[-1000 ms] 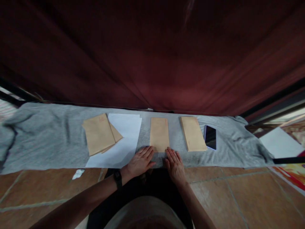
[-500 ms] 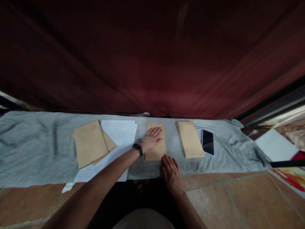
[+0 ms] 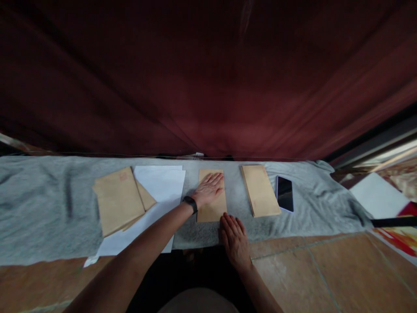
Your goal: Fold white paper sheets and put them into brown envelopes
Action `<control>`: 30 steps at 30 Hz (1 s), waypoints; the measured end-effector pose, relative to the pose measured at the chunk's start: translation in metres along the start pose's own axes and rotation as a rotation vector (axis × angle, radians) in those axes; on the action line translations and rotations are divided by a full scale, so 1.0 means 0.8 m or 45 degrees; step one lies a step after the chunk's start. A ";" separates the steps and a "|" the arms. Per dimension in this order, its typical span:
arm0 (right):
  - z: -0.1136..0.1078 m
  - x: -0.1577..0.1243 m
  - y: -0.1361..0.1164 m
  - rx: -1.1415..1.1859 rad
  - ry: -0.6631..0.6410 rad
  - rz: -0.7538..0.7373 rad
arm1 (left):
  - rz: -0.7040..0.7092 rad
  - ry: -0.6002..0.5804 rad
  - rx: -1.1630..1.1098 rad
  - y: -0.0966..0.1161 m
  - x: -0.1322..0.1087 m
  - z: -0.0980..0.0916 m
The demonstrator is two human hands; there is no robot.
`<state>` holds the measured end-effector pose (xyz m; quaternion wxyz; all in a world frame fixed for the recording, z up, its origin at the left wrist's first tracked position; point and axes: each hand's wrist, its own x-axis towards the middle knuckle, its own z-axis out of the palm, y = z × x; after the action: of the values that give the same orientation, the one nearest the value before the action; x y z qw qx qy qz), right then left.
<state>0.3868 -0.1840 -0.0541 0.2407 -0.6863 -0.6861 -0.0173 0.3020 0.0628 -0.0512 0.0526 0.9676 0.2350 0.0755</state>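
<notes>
My left hand [image 3: 210, 189] lies flat across a brown paper envelope [image 3: 211, 214] in front of me, fingers stretched toward its upper right. A dark band circles that wrist. My right hand [image 3: 235, 239] rests with fingers extended at the envelope's lower right corner, fingertips touching or just beside it. To the right is a neat stack of similar brown envelopes [image 3: 261, 191]. On the left, more brown envelopes [image 3: 120, 200] overlap at angles, partly on top of white paper sheets [image 3: 163, 182]. My left forearm hides part of the sheets.
A grey cloth [image 3: 48, 204] covers the long surface. A smartphone [image 3: 285, 194] lies right of the envelope stack. Dark red fabric [image 3: 202, 95] hangs behind the far edge. Brown floor tiles [image 3: 293, 269] show below, and a white flat item [image 3: 378, 195] sits at far right.
My left hand stays flat on the envelope, and the right hand keeps its place at the corner. The view has tilted slightly; the objects lie as before.
</notes>
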 end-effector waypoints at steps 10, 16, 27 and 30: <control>0.003 -0.002 0.001 -0.011 0.040 -0.011 | 0.098 0.016 -0.010 0.028 -0.046 0.001; 0.006 -0.004 0.002 -0.027 0.063 -0.016 | 0.144 -0.006 -0.031 0.044 -0.072 -0.006; 0.010 -0.008 0.006 -0.022 0.035 -0.034 | 0.201 -0.020 -0.036 0.079 -0.126 -0.022; 0.012 -0.010 0.008 -0.021 0.056 -0.037 | 0.206 0.006 -0.047 0.087 -0.140 -0.023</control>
<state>0.3894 -0.1878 -0.0671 0.2499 -0.6776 -0.6904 -0.0415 0.2315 -0.0496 -0.0368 0.0636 0.9821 0.1547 0.0862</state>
